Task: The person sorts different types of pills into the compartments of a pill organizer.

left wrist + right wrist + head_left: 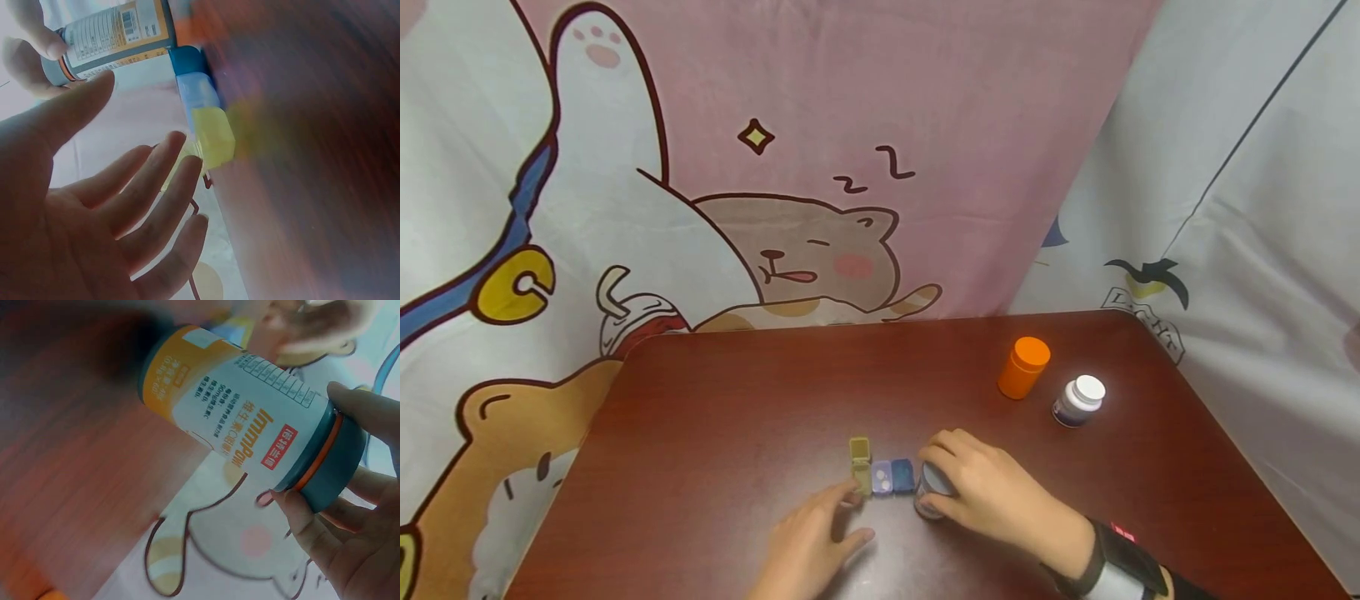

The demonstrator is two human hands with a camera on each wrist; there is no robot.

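Observation:
My right hand (981, 487) grips a supplement bottle (231, 419) around its dark grey cap (337, 459). The bottle has a white and orange label and stands on the table in the head view, right beside a small pill box. That box has a yellow compartment (861, 479) with its lid (859, 449) raised, a lilac compartment (882, 478) showing pale spots, and a dark blue compartment (902, 477). My left hand (812, 533) holds nothing, its fingers spread and slightly bent. Its fingertips are close to the yellow compartment; whether they touch it I cannot tell.
An orange bottle (1024, 368) stands towards the back right of the brown table (737, 417). Nearer the right edge is a white bottle (1078, 402) with a dark lower part. A cartoon-printed curtain (985, 125) hangs behind and along the sides.

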